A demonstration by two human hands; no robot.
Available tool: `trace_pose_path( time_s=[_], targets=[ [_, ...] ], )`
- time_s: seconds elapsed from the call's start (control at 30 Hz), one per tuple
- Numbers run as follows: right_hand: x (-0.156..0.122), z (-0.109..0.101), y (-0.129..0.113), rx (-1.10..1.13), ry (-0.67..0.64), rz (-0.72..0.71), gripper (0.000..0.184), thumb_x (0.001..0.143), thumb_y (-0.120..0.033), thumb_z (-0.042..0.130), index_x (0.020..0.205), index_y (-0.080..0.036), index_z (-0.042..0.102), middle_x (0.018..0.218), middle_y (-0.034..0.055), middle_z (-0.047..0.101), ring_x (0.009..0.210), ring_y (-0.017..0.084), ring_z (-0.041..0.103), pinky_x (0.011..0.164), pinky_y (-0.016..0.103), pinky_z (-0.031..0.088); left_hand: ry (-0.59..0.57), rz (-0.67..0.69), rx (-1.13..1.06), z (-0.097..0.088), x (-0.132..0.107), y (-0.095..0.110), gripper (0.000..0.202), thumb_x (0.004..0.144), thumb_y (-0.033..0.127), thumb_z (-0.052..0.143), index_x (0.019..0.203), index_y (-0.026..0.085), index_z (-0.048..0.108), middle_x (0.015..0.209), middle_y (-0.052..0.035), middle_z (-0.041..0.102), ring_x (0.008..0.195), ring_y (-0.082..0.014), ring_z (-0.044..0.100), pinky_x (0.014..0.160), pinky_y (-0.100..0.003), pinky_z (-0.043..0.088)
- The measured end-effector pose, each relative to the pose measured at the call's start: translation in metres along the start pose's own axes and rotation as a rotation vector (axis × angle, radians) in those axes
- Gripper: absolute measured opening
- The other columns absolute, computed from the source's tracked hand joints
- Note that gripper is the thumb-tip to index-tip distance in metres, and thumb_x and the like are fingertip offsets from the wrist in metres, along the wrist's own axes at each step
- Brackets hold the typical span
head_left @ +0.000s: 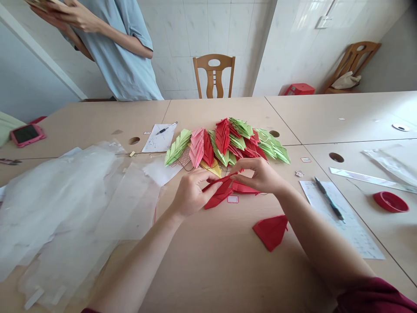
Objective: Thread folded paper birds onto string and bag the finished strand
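Both my hands meet over the middle of the table on a folded red paper piece [219, 195]. My left hand [195, 193] pinches its left side between thumb and fingers. At its upper right edge, my right hand [257, 174] grips with fingertips closed. Another red folded piece [244, 188] lies beneath my right hand, partly hidden. Nearer to me, beside my right forearm, rests a separate red folded paper [270, 231]. Just beyond my hands is a heap of pleated paper pieces [222, 137] in red, green and pink, with some yellow under them.
Clear plastic bags [65, 204] cover the left side. A written sheet [342, 217] with a pen [329, 200] lies right, near a red round dish [391, 201]. Another pen [167, 128] rests on paper at the back. A person in a blue shirt [130, 56] stands behind the table.
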State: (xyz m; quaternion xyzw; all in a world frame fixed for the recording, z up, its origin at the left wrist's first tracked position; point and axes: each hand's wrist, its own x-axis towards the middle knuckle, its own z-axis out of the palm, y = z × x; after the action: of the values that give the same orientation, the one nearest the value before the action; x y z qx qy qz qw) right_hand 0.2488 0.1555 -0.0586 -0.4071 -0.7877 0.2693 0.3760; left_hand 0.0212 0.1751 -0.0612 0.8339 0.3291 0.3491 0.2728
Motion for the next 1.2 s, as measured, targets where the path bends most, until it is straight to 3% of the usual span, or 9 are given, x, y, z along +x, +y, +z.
trace_pose_path(
  time_s=[0.23,0.47,0.73,0.87,1.03,1.2],
  targets=[
    [0.002,0.015,0.001,0.049,-0.005,-0.002,0.004,0.085,-0.018,0.059,0.084,-0.019,0.063,0.086,0.003,0.068,0.077,0.015,0.063,0.072,0.028,0.051,0.022,0.037,0.086,0.006,-0.002,0.003,0.009,0.084,0.021,0.063,0.075,0.019,0.066,0.077,-0.0016,0.069,0.073,-0.0154,0.061,0.073,-0.03,0.047],
    [0.002,0.019,-0.002,0.071,-0.057,-0.018,0.006,0.081,-0.013,0.058,0.081,-0.018,0.061,0.079,0.0012,0.066,0.071,0.013,0.06,0.066,0.025,0.049,0.0,-0.016,-0.006,0.011,-0.003,0.006,0.009,0.084,0.018,0.061,0.076,0.017,0.064,0.076,-0.0024,0.067,0.073,-0.0154,0.062,0.07,-0.028,0.048],
    [0.001,0.004,0.001,0.08,0.002,0.018,0.008,0.079,-0.012,0.058,0.081,-0.018,0.063,0.082,0.0024,0.068,0.077,0.015,0.061,0.072,0.029,0.05,-0.001,-0.083,-0.034,0.002,-0.001,0.009,0.01,0.084,0.017,0.06,0.075,0.018,0.065,0.077,-0.0009,0.069,0.074,-0.0142,0.063,0.072,-0.025,0.049],
    [0.0,-0.006,0.01,0.078,0.049,0.112,0.002,0.081,-0.019,0.062,0.081,-0.018,0.064,0.081,0.0035,0.067,0.075,0.016,0.06,0.069,0.029,0.049,0.02,-0.127,-0.049,-0.003,0.0,0.001,0.012,0.085,0.022,0.061,0.076,0.017,0.066,0.079,-0.0016,0.071,0.075,-0.0147,0.065,0.072,-0.025,0.051],
    [0.0,-0.013,0.02,0.139,0.09,0.159,0.017,0.088,-0.034,0.06,0.085,-0.017,0.064,0.081,0.0045,0.066,0.075,0.016,0.06,0.067,0.03,0.049,0.034,-0.127,-0.048,0.006,-0.002,-0.02,0.026,0.078,0.034,0.072,0.098,0.017,0.072,0.094,-0.0062,0.074,0.085,-0.0199,0.068,0.076,-0.029,0.054],
    [0.0,-0.014,0.02,-0.116,-0.025,0.053,0.016,0.084,-0.028,0.065,0.098,-0.022,0.066,0.1,0.006,0.067,0.093,0.021,0.062,0.081,0.037,0.051,0.114,-0.054,0.107,0.026,-0.008,-0.038,0.016,0.08,0.034,0.07,0.086,0.02,0.074,0.08,-0.0043,0.073,0.072,-0.0175,0.066,0.065,-0.027,0.051]
  ],
)
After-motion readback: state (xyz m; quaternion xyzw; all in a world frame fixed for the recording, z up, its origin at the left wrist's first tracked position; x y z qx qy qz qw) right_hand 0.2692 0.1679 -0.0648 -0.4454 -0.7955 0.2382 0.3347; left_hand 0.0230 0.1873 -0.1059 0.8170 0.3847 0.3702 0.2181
